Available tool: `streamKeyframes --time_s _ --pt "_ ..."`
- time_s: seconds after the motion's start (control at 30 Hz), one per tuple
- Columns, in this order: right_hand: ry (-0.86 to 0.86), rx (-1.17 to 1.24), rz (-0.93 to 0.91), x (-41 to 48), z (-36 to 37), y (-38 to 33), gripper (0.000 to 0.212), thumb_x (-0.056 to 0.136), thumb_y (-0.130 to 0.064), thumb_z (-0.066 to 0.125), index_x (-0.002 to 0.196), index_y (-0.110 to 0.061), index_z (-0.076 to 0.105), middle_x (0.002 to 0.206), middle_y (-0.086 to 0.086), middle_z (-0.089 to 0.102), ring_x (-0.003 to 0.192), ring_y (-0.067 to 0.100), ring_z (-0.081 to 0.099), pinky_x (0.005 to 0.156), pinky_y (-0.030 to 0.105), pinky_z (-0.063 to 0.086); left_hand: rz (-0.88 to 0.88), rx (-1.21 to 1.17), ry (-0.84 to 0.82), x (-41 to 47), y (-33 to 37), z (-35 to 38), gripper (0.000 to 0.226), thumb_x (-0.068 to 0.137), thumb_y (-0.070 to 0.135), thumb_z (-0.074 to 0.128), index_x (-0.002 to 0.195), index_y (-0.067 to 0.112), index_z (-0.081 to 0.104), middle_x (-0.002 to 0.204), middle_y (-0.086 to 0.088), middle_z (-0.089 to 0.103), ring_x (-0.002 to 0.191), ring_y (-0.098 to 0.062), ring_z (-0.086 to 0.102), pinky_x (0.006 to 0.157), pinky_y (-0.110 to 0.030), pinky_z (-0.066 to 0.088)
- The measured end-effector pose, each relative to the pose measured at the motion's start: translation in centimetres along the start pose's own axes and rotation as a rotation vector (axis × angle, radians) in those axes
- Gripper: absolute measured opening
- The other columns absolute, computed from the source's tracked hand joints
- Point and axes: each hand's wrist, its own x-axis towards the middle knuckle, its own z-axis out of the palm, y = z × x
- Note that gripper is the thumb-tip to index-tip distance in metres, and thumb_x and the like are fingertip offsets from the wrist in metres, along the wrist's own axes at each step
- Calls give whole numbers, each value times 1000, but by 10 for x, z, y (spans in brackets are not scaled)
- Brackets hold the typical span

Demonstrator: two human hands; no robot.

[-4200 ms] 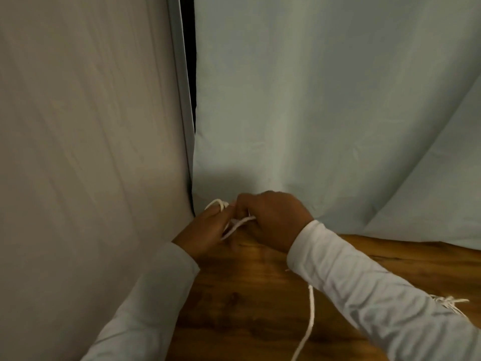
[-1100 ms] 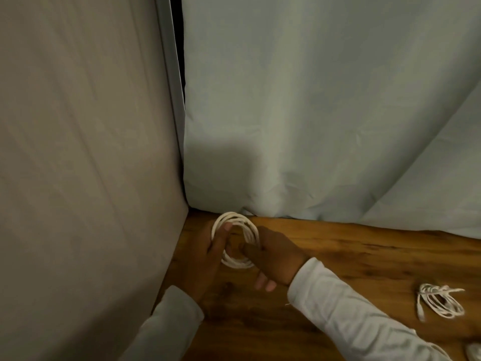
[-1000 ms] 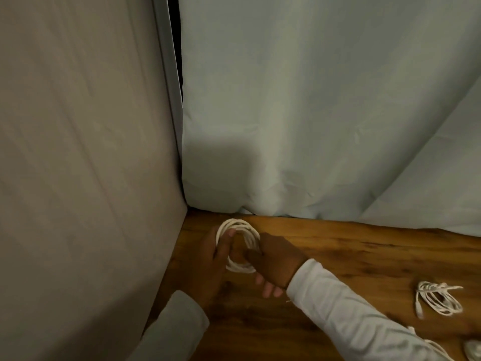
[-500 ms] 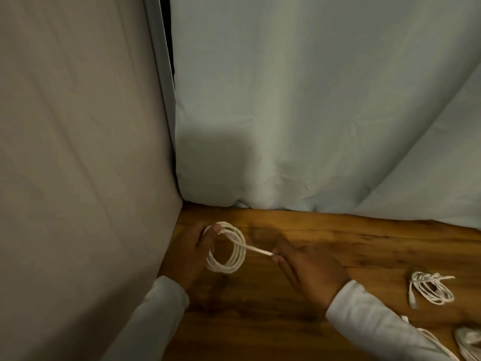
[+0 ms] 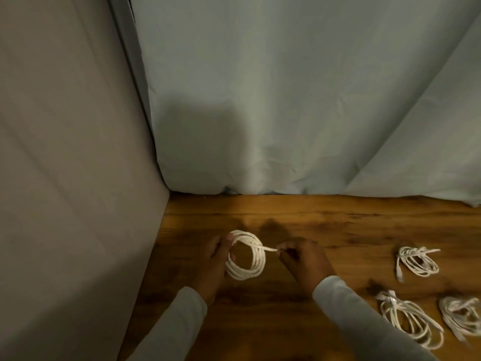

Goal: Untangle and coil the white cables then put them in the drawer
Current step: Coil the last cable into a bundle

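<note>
1. Behind the desk (image 5: 351, 225), pale fabric backdrops (image 5: 286, 100) hang down to its wooden surface and close off the rear and left sides, so the work sits in the near corner where the light is dim.
2. On the right part of the desk lie three other white cable bundles: one loosely looped bundle (image 5: 416, 264) further back, and two looser ones, a middle bundle (image 5: 406, 321) and an edge bundle (image 5: 463, 319), nearer the person. They look set aside, well apart from the hands, probably to keep the strands from mixing.
3. Left of centre, the left hand (image 5: 210, 264) holds the coil (image 5: 246, 255) upright just above the desk, thumb over the top of the loops and fingers through the ring; its grip is clamped on the coil, apparently to stop the turns springing open.
4. Just beside it, the right hand (image 5: 304, 259) has its fingertips pressed together on the free tail (image 5: 268, 248), drawn out taut from the coil's upper side, likely ready to wrap or tuck it.
5. No drawer is visible, so stowing is not yet done.
</note>
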Motion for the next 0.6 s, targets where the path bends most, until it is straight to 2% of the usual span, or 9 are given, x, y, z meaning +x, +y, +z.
streamKeyframes --time_s 0.07,0.13,0.23,0.33,0.4,0.47,0.53,0.6 --pt "-40 361 156 -5 8 -2 18 89 -12 70 84 -26 79 77 0 76 73 16 71 75 43 59 -8 -94 -10 -6 1 12 32 101 37 53 101 9 69 85 -1 64 75 -11 59 69 -29 49" --pt "-64 638 250 -14 13 -15 16 88 -7 71 90 -19 81 86 8 78 83 27 73 82 49 59 5 -124 3 -11 4 21 30 101 38 52 95 14 69 78 4 64 67 -6 58 64 -27 48" --pt "-111 913 374 -24 16 -32 16 91 -9 64 94 -10 79 92 14 78 82 28 73 81 46 59 95 -72 95 -10 3 28 39 101 38 50 86 4 61 67 4 59 59 -8 55 56 -27 47" --pt "-221 1151 433 -30 16 -40 44 100 -25 44 76 -16 80 88 10 76 81 26 72 81 44 53 221 21 230 -7 1 32 34 101 37 50 84 10 61 72 3 61 63 -8 58 62 -27 48" --pt "-250 1161 391 -34 16 -42 37 100 -36 50 96 -14 79 99 13 77 90 29 72 83 44 54 289 81 271 -8 0 34 27 101 35 50 93 14 64 77 5 63 65 1 60 61 -16 47" --pt "-200 1119 406 -36 19 -42 32 92 -29 65 113 -5 72 108 17 75 93 30 73 74 39 58 348 162 273 -13 -3 38 21 101 36 51 100 19 64 81 8 66 70 1 63 62 -14 48" --pt "-140 1146 460 -37 23 -41 32 90 -23 69 114 -2 71 106 17 76 88 27 73 65 34 57 405 226 269 -17 -7 41 17 100 37 52 101 25 63 82 9 68 74 -2 65 63 -17 50" --pt "-114 1157 466 -38 24 -38 30 89 -22 69 113 -4 72 107 17 75 89 26 73 68 34 57 425 262 257 -18 -13 42 17 99 40 52 101 26 62 82 9 68 75 -2 66 64 -17 51"
